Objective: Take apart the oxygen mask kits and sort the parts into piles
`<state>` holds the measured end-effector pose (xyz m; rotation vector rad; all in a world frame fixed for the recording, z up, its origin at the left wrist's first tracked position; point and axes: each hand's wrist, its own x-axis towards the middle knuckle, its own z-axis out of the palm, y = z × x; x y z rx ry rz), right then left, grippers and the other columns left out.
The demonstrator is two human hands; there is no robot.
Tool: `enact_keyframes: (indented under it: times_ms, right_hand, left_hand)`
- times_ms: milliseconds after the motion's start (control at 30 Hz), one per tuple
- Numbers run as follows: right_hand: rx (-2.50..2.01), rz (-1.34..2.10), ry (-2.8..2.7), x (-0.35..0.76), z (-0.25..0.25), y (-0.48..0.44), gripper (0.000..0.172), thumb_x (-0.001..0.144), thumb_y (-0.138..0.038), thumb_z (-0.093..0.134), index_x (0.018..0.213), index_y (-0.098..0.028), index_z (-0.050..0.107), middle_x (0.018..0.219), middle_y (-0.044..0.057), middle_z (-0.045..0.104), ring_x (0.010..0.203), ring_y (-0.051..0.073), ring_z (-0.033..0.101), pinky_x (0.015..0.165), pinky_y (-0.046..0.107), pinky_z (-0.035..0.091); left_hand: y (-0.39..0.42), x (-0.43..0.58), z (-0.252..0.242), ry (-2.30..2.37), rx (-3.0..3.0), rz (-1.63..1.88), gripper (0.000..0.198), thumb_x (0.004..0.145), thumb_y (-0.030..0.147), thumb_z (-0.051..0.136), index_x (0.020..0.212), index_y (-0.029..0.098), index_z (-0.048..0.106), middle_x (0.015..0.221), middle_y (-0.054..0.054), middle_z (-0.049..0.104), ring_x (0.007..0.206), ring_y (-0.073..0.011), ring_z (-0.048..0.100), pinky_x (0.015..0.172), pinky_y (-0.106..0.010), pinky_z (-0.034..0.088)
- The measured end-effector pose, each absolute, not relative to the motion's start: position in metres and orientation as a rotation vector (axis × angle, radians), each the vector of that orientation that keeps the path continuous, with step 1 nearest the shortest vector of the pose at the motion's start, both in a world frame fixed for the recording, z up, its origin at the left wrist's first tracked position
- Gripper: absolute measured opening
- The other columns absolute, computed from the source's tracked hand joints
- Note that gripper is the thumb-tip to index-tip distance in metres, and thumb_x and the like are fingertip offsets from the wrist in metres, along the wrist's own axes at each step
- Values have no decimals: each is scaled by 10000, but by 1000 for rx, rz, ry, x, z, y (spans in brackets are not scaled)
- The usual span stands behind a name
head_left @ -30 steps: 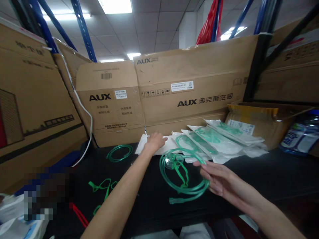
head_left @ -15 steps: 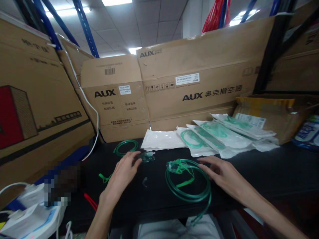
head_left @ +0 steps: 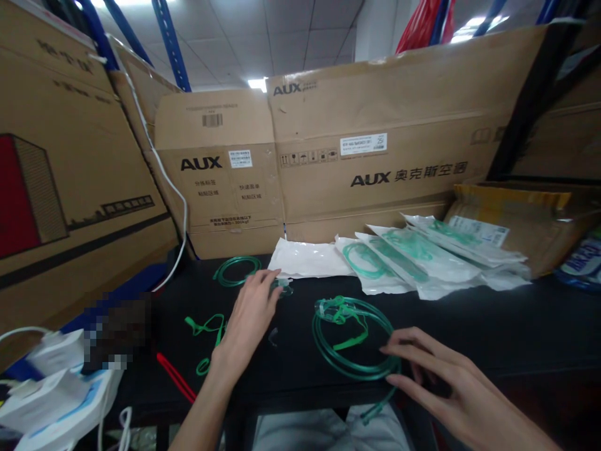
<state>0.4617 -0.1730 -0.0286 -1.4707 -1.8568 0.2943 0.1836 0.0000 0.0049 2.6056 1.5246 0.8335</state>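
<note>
"Reaching forward, your left hand (head_left: pixel 251 304) lies low over the table (head_left: pixel 291 357), knuckles up, fingertips at the mask (head_left: pixel 285 289). Grip: cannot tell; your thumb hides part of it. The other?"

"Your right hand (head_left: pixel 444 373): in from the right, thumb and fingers apart, tips at the right edge of the coil (head_left: pixel 357 372). Whether they press on it, cannot tell. Coil: on the table before you, near the front edge, loose end hanging past it."

"Room?"

"Black tabletop between your hands, one clear fitting (head_left: pixel 273 337) on it. Behind: pouch (head_left: pixel 310 259), then carton (head_left: pixel 319 207) as back wall. Rear right: packets (head_left: pixel 408 254), overlapping. Beside your left forearm: red cord (head_left: pixel 176 377)."

"Materials?"

"Coil: glossy green tubing, several round turns; flat bright-green strap (head_left: pixel 350 342) inside. Mask: clear plastic, green tint. Pouch: white, wrinkled. Packets: see-through fronts, green tubing within. Carton: brown cardboard, creased."
</note>
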Motion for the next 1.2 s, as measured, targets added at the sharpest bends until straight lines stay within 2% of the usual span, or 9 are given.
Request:
enact_keyframes:
  times_ms: [133,267,367,467,633,800,867,1067,1200]
  right_hand:
    - [-1480,205,-1787,460,-32,-157,186,936,-357,619,1026,-256,747,1053,94,690,938,249,687,808,331,571]
    - [-1541,24,-1811,459,-39,-123,213,974,-223,517,1080,-225,702,1077,109,676,1031,287,616,930,445,501]
    - [-1611,-66,-1944,457,-47,-101,231,958,-150,503,1062,-206,701,1020,114,667,992,302,582,878,457,497]
    - [-1650,-143,-2038,454,-55,-89,202,938,-106,510,985,-189,689,969,109,648,933,291,573,811,415,490]
    - [-1634,-192,-2038,451,-56,-90,155,1004,-194,456,941,-200,598,917,83,641,837,252,582,731,370,447]
    - [-1631,-190,-1987,447,-50,-99,164,1024,-190,412,1008,-223,571,970,74,658,900,249,612,785,381,452]
    - [-1658,-185,-2020,447,-49,-100,161,1008,-172,437,994,-219,590,998,88,672,927,261,620,795,393,466]
    - [-1656,-66,-2075,449,-52,-100,295,962,-77,419,1059,-229,653,1054,100,718,956,256,645,840,415,476]
    - [-1647,-63,-2068,454,-58,-97,395,915,-13,395,1061,-235,688,1005,82,729,948,246,647,824,395,482]
  left_hand:
    - [-23,206,13,1152,2587,855,289,995,336,510,1232,250,651,1270,-45,663,1211,-221,586,1092,-333,404]
    - [-34,236,9,900,2575,707,390,984,450,519,1320,272,607,1329,-41,633,1260,-219,551,1105,-321,382]
    - [-31,251,4,885,2570,642,421,1003,473,462,1308,232,624,1288,-65,661,1223,-238,576,1079,-341,396]
    - [-25,257,5,823,2556,601,390,1007,468,450,1193,226,693,1180,-58,712,1136,-237,624,1015,-323,427]
    - [-13,263,16,832,2446,586,432,990,519,428,1045,228,742,1043,-39,755,993,-225,667,868,-293,453]
    - [3,270,22,780,2337,200,552,940,604,415,945,177,764,826,-18,728,778,-199,636,642,-255,413]
    - [6,272,21,760,2310,99,524,919,583,447,905,173,771,771,0,706,733,-179,607,606,-240,390]
    - [2,271,10,766,2338,70,388,902,389,457,854,175,777,742,9,703,701,-159,592,608,-226,396]
    - [-14,257,12,865,2442,213,317,893,387,510,918,201,765,855,-35,741,854,-216,640,757,-265,439]
